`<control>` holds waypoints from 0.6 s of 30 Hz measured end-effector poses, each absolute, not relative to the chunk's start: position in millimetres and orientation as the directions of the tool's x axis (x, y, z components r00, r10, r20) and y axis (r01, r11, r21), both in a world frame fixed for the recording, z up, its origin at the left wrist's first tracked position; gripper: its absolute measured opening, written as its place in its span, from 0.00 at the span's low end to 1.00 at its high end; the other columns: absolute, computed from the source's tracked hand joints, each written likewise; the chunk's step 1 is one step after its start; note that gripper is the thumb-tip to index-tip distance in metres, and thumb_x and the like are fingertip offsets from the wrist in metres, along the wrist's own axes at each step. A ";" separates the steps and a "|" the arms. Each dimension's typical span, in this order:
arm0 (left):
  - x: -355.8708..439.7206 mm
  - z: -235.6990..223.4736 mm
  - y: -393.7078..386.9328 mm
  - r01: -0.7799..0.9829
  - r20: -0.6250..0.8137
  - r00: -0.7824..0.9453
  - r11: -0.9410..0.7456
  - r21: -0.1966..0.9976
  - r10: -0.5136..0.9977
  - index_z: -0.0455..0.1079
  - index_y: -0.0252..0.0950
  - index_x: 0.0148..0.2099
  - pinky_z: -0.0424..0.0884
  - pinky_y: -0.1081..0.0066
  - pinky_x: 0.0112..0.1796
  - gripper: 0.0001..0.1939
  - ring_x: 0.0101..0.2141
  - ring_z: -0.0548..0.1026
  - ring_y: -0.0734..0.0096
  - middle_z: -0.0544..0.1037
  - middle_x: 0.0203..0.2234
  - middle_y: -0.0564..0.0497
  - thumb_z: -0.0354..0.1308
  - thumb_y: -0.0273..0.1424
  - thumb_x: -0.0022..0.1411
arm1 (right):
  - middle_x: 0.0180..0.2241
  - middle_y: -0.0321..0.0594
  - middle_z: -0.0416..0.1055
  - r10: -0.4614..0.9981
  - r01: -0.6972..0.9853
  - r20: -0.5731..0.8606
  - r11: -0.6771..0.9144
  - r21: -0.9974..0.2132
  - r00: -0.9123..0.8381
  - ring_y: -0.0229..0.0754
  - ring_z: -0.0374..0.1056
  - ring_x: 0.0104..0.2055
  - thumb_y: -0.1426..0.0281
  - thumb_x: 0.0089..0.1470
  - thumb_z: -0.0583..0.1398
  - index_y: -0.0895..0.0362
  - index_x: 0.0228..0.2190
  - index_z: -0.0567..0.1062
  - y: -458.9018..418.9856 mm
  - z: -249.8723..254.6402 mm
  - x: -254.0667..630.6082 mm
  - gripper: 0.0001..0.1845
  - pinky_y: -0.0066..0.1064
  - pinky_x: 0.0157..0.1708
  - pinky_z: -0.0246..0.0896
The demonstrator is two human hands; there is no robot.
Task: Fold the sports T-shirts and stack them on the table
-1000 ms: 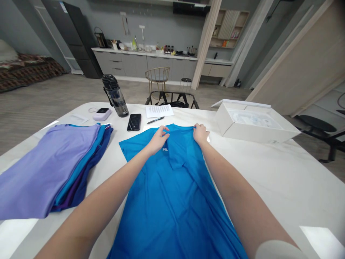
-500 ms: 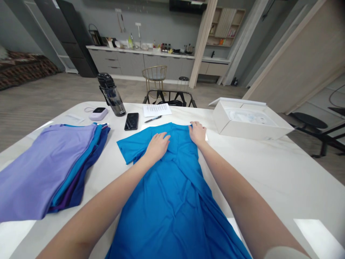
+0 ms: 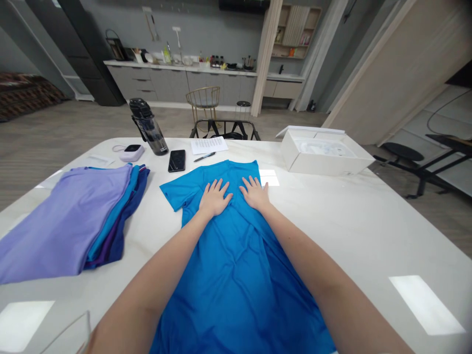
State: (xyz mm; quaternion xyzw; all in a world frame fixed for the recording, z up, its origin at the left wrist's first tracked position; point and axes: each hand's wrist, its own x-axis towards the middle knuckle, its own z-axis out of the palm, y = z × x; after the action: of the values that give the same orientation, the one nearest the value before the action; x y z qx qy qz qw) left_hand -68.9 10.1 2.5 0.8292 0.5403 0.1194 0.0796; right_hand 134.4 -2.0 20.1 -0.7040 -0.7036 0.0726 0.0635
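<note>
A bright blue T-shirt (image 3: 236, 275) lies spread on the white table (image 3: 368, 231), its left sleeve (image 3: 177, 189) sticking out toward the far left. My left hand (image 3: 215, 199) presses flat on the shirt's upper part with the fingers spread. Just beside it, my right hand (image 3: 255, 193) also lies flat on the blue cloth, fingers apart, near the shirt's far right edge. Neither hand grips anything. The shirt's lower end runs off the bottom of the view, and my forearms cover part of it.
To the left stands a stack of folded shirts (image 3: 62, 221) in lilac, blue and navy. Along the far edge are a black phone (image 3: 177, 161), a water bottle (image 3: 149, 129), a lilac device (image 3: 132, 152), a paper (image 3: 209, 145) with a pen (image 3: 204, 157), and a white open box (image 3: 320, 152).
My right hand has let go of the shirt's edge and now lies flat on it. The fold near the collar has been smoothed down, and the view has shifted slightly.
</note>
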 end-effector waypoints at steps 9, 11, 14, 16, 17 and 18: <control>-69.4 1.9 11.8 0.882 0.092 0.393 -0.403 0.243 0.915 0.53 0.44 0.74 0.40 0.50 0.67 0.35 0.71 0.46 0.52 0.51 0.72 0.47 0.37 0.52 0.71 | 0.73 0.40 0.42 0.988 0.964 -0.031 0.141 -0.225 -0.152 0.55 0.39 0.74 0.50 0.69 0.46 0.44 0.69 0.55 -111.5 34.2 129.7 0.32 0.68 0.66 0.34; -69.3 0.6 12.3 0.881 0.100 0.397 -0.410 0.236 0.912 0.52 0.43 0.74 0.41 0.49 0.67 0.36 0.71 0.47 0.52 0.51 0.72 0.46 0.36 0.53 0.71 | 0.73 0.42 0.43 0.989 0.967 -0.041 0.127 -0.221 -0.139 0.55 0.40 0.73 0.52 0.69 0.47 0.46 0.69 0.56 -140.9 32.2 134.8 0.31 0.67 0.66 0.35; -69.0 0.9 11.9 0.885 0.097 0.396 -0.408 0.224 0.913 0.53 0.44 0.74 0.41 0.49 0.67 0.35 0.71 0.47 0.52 0.52 0.72 0.46 0.36 0.52 0.71 | 0.72 0.43 0.46 0.995 0.972 -0.026 0.088 -0.216 -0.096 0.54 0.43 0.73 0.54 0.70 0.46 0.47 0.68 0.58 -176.0 28.6 143.3 0.30 0.63 0.66 0.38; -68.8 4.4 10.0 0.892 0.077 0.389 -0.396 0.217 0.918 0.53 0.44 0.74 0.41 0.48 0.67 0.35 0.71 0.47 0.53 0.52 0.72 0.46 0.37 0.52 0.72 | 0.71 0.43 0.49 0.997 0.976 -0.012 0.072 -0.206 -0.076 0.52 0.45 0.72 0.57 0.70 0.45 0.48 0.68 0.59 -192.6 27.9 148.1 0.29 0.60 0.67 0.38; -68.5 7.5 8.2 0.896 0.073 0.385 -0.391 0.211 0.920 0.53 0.44 0.73 0.40 0.48 0.67 0.34 0.71 0.47 0.53 0.53 0.72 0.46 0.37 0.51 0.72 | 0.71 0.43 0.50 0.998 0.978 -0.003 0.062 -0.198 -0.064 0.52 0.46 0.72 0.58 0.70 0.45 0.48 0.67 0.59 -199.2 28.5 150.2 0.28 0.59 0.67 0.39; -68.0 11.3 5.6 0.897 0.085 0.384 -0.394 0.199 0.919 0.55 0.44 0.73 0.39 0.46 0.67 0.33 0.71 0.48 0.53 0.55 0.71 0.46 0.38 0.50 0.72 | 0.70 0.43 0.52 0.999 0.980 0.007 0.048 -0.191 -0.047 0.52 0.48 0.71 0.59 0.70 0.46 0.48 0.67 0.61 -205.1 29.9 152.1 0.27 0.57 0.67 0.40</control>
State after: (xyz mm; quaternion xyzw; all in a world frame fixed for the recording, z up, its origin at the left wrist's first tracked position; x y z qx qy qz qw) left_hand -68.0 5.6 11.3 0.8298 0.5473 0.0911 0.0601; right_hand 152.1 -205.1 29.9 -0.6867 -0.7206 0.0669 0.0687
